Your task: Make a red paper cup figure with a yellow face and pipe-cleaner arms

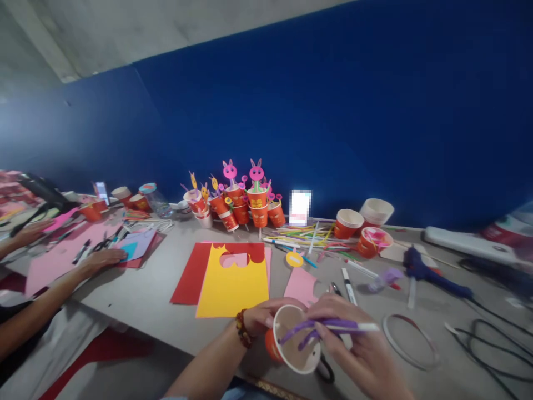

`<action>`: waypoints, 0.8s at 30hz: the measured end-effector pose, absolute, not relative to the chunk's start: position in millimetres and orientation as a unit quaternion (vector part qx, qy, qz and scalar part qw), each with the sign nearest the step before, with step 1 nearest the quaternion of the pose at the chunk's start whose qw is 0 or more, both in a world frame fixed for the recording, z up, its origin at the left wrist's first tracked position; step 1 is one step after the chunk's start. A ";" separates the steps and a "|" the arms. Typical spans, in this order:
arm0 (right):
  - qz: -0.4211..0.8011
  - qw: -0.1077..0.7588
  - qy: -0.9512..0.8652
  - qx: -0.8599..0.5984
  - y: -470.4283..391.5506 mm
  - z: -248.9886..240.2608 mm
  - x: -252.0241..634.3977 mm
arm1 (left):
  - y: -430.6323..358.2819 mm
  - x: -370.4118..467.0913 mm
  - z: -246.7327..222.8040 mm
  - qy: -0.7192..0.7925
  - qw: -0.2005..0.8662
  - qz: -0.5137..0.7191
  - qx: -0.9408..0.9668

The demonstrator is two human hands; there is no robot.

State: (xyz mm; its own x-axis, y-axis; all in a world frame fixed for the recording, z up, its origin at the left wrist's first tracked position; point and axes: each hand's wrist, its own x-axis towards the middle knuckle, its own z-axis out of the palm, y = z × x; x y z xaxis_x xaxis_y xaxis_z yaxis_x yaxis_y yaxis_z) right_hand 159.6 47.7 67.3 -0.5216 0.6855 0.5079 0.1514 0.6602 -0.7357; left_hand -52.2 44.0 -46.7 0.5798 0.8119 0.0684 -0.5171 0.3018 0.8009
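My left hand (266, 314) is closed around a red paper cup (272, 346), tilted so that its white inside faces me. A small dark hole or spot shows inside it. Between the closed fingers of my right hand (353, 350) are purple pipe cleaners (333, 323) with a white straw-like end sticking out to the right. Their bent purple tips reach over the cup's mouth. Black scissor handles (327, 371) show partly beneath the cup. A cut pink sheet (300, 284) and a white marker (348, 284) lie just beyond my hands.
Yellow card (233, 283) lies over red card (189, 280). Decorated cups (258, 205) with pink rabbit heads stand by the blue wall. Coloured sticks (310, 236), more cups (348, 222), a blue glue gun (433, 278) and a tape ring (410, 341) lie rightward. Another person's hand (106, 258) rests left.
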 end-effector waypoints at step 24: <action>0.210 0.385 -0.864 -0.249 57.9 31.1 160.3 | 45.6 -49.0 -42.8 0.199 0.767 0.451 0.411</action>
